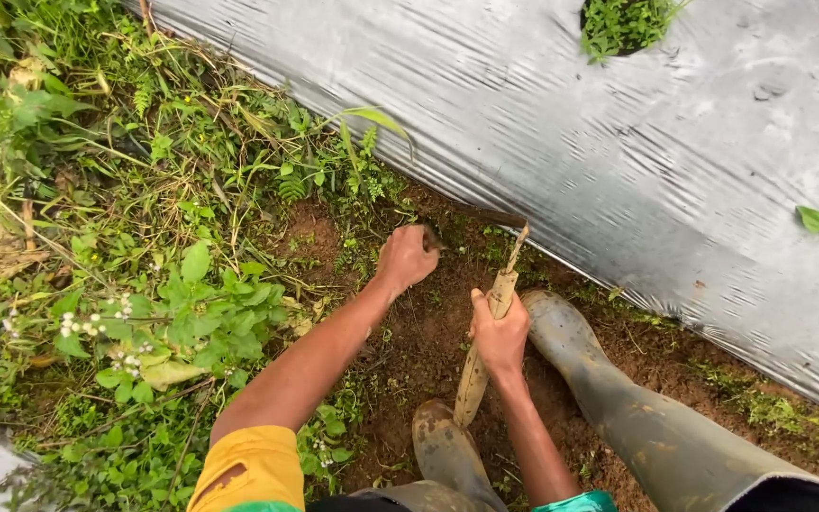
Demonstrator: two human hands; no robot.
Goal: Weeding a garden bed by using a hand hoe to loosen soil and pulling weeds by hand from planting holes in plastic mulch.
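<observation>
Left hand (408, 256) fisted on soil-level weeds; right hand (499, 334) clamped on muddy wooden-handled hoe (485, 341). Surroundings: silver plastic mulch sheet (561, 123), green weeds (144, 265), muddy rubber boots (609, 389), bare brown soil (428, 332).

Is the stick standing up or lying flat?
Standing, tilted. The right hand grips the stick mid-shaft, with its top leaning toward the plastic sheet.

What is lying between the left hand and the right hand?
Only bare brown soil with a few tiny green sprouts lies between the left hand and the right hand, as the head view shows.
</observation>
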